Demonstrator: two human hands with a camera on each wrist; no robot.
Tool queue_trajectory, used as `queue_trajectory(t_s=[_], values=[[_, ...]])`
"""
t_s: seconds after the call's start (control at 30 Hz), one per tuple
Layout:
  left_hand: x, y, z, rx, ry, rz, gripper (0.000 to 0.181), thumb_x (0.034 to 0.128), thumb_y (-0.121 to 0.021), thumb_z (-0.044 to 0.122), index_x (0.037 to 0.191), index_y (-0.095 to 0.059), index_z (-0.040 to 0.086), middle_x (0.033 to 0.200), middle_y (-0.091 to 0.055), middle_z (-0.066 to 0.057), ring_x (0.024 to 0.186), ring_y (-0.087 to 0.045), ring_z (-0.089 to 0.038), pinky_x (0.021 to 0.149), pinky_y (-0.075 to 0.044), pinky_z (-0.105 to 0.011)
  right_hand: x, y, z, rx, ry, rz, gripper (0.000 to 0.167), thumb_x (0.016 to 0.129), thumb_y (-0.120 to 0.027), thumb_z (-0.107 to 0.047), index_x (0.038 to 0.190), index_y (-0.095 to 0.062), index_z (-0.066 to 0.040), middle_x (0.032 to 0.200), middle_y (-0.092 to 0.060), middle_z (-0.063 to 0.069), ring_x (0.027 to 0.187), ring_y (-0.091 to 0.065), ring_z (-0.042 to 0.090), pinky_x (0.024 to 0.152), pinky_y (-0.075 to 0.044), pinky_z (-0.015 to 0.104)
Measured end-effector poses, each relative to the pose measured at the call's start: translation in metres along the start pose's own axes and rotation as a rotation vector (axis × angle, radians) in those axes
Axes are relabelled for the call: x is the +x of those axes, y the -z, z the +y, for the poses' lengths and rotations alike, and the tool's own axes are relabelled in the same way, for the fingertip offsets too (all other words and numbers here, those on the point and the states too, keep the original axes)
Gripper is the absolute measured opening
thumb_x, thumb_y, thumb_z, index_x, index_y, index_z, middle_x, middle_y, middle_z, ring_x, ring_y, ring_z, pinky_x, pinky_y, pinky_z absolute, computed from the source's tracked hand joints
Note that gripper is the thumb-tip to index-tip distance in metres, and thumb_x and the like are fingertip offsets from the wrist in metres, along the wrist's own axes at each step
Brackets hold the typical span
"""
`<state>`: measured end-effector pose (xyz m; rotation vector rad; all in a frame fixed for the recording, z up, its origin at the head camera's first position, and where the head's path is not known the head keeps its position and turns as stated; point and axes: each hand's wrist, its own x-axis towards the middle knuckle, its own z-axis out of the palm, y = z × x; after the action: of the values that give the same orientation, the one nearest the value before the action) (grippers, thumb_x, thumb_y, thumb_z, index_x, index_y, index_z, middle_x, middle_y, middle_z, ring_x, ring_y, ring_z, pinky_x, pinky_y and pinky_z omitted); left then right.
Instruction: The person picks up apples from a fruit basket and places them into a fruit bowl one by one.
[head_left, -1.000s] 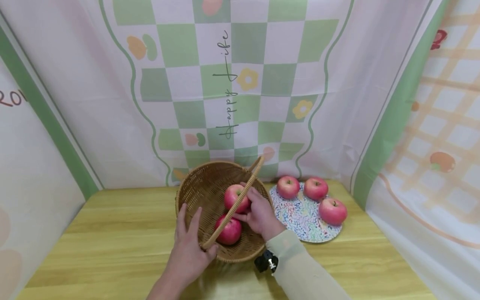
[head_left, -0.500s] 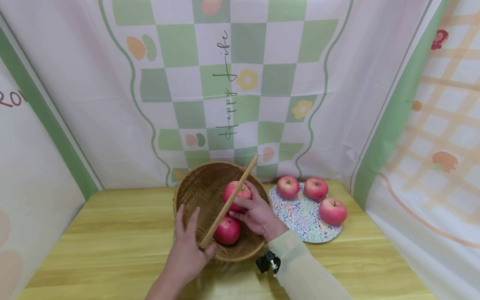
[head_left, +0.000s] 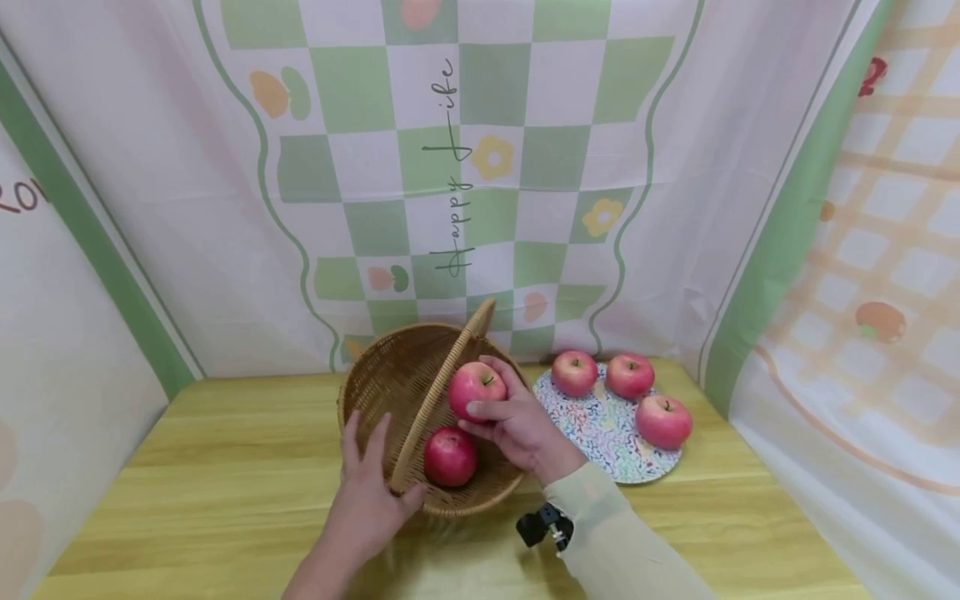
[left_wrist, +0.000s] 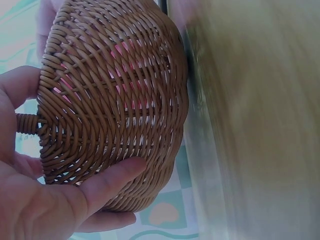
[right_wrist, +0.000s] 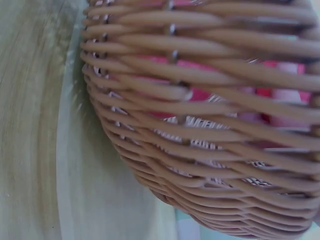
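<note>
A brown wicker basket [head_left: 393,375] with an arched handle [head_left: 435,387] stands tilted on the table. My left hand [head_left: 367,504] grips the basket's near-left rim beside the foot of the handle; in the left wrist view its thumb [left_wrist: 117,177] lies along the outer weave. Inside the basket, my right hand [head_left: 517,425] holds a red apple [head_left: 472,387] between thumb and fingers. Just below that apple, a second apple [head_left: 450,457] lies in the basket. The right wrist view shows mostly the woven wall [right_wrist: 210,170], with red showing through the gaps; the hand is largely hidden there.
To the right of the basket, a round speckled plate [head_left: 600,433] carries three apples [head_left: 664,422] along its far and right edges. Patterned cloth [head_left: 495,208] hangs close behind the wooden table [head_left: 225,467]. A black device [head_left: 546,527] sits at my right wrist.
The basket has shifted slightly left and its handle has swung left. My right hand has raised the apple it holds a little, and more of that apple now shows beside the handle.
</note>
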<state>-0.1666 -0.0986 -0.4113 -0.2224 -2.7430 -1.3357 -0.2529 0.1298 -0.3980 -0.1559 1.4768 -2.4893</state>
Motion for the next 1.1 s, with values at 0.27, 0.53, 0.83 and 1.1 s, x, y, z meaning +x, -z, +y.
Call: queue_trajectory(t_s=[0.27,0.53,0.83,1.1], values=[[0.002,0.003,-0.002,-0.046,0.055,-0.035,0.106,0.081,-0.083,0.026,0.161,-0.014,0.017,0.162,0.019,-0.015,0.066,-0.061,-0.019,0.055,-0.051,-0.029,-0.012,-0.004,-0.015,0.013,0.003,-0.045,0.082,0.086,-0.055,0.023,0.15,-0.032,-0.022,0.15,-0.027,0.017,0.116,-0.055,0.039,0.089,-0.053,0.046],[0.005,0.001,-0.008,-0.094,0.064,-0.037,0.103,0.0822,-0.081,0.021,0.161,-0.014,0.015,0.16,0.021,-0.017,0.054,-0.054,-0.017,0.048,-0.05,-0.031,-0.033,0.018,-0.054,0.037,0.145,-0.034,0.074,0.089,-0.052,0.023,0.145,-0.035,-0.023,0.15,-0.024,0.013,0.117,-0.055,0.037,0.09,-0.053,0.042],[0.004,0.002,-0.012,-0.13,0.055,-0.034,0.102,0.0823,-0.08,0.017,0.161,-0.015,0.025,0.16,0.026,-0.015,0.058,-0.057,-0.017,0.049,-0.051,-0.03,-0.051,0.063,-0.088,-0.043,0.169,0.188,0.084,0.092,-0.054,0.019,0.153,-0.028,-0.031,0.154,-0.012,0.009,0.122,-0.049,0.036,0.094,-0.05,0.041],[0.005,0.005,-0.017,-0.104,0.034,-0.001,0.101,0.0806,-0.082,0.024,0.159,-0.02,0.013,0.16,0.02,-0.021,0.11,-0.054,-0.057,0.078,-0.055,-0.056,-0.052,0.095,-0.068,-0.451,0.008,0.384,0.085,0.088,-0.065,0.013,0.156,-0.023,-0.017,0.151,-0.019,0.023,0.104,-0.056,0.026,0.082,-0.056,0.039]])
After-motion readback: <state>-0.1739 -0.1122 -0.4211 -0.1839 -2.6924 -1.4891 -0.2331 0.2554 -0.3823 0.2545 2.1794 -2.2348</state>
